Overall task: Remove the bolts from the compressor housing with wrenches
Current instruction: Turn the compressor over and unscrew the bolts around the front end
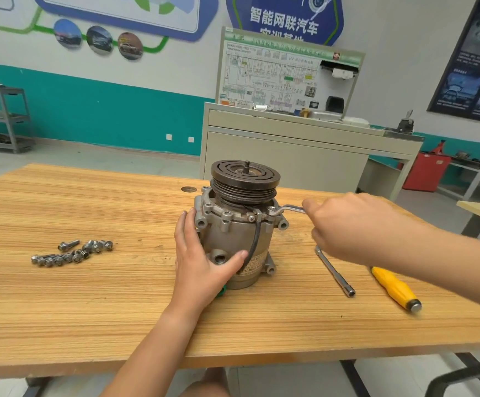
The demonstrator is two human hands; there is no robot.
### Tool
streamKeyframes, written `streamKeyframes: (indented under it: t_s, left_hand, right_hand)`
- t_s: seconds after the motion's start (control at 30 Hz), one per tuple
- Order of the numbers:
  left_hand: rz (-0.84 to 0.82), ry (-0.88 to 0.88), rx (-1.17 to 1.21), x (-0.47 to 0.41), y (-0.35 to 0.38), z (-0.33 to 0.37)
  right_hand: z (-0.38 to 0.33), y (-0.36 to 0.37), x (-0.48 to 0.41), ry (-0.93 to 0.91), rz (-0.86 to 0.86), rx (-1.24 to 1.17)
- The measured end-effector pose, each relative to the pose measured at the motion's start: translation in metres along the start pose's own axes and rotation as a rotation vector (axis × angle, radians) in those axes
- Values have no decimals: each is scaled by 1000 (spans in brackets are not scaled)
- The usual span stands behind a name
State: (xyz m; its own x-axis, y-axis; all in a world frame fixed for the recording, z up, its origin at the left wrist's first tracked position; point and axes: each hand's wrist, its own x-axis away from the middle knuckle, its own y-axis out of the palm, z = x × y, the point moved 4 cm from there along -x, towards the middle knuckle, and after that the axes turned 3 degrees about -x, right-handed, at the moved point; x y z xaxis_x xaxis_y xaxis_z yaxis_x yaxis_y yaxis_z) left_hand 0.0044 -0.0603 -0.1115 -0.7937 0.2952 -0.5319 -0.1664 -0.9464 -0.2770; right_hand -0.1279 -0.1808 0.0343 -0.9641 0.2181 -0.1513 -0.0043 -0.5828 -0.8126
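Observation:
A grey metal compressor [234, 230] stands upright in the middle of the wooden table [89, 296], its dark pulley on top. My left hand [201, 259] lies against its left side, fingers spread and wrapped round the housing. My right hand [347, 224] grips the handle of a silver ring wrench [286, 210]. The wrench's ring end sits on a bolt at the right of the housing's top flange. More bolts [226, 214] show in the flange. A black cable runs down the front of the housing.
Several loose bolts [72, 253] lie in a pile at the left of the table. A socket extension bar [335, 270] and a yellow-handled screwdriver [395, 287] lie to the right of the compressor. A grey cabinet [290, 156] with a wiring board stands behind the table.

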Motion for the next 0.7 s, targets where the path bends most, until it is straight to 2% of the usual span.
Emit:
streamKeyframes:
  t_s: [0.2, 0.43, 0.47, 0.57, 0.6, 0.67, 0.7]
  left_hand:
    - [-49, -26, 7, 0, 2, -3]
    - [-39, -31, -37, 1, 2, -6]
    - [-44, -31, -38, 1, 3, -6]
    - [-48, -36, -40, 1, 3, -6]
    - [-47, -37, -40, 1, 3, -6]
    - [-45, -36, -40, 1, 3, -5]
    - [-44, -37, -42, 0, 3, -5]
  right_hand:
    - [25, 29, -47, -75, 20, 128]
    - [10, 53, -83, -66, 329, -110]
    - [14, 51, -78, -43, 417, -190]
    - [42, 37, -42, 150, 712, -753]
    - [45, 33, -27, 177, 742, -841]
    - [39, 27, -1, 124, 714, -699]
    - [32, 26, 8, 90, 623, -607]
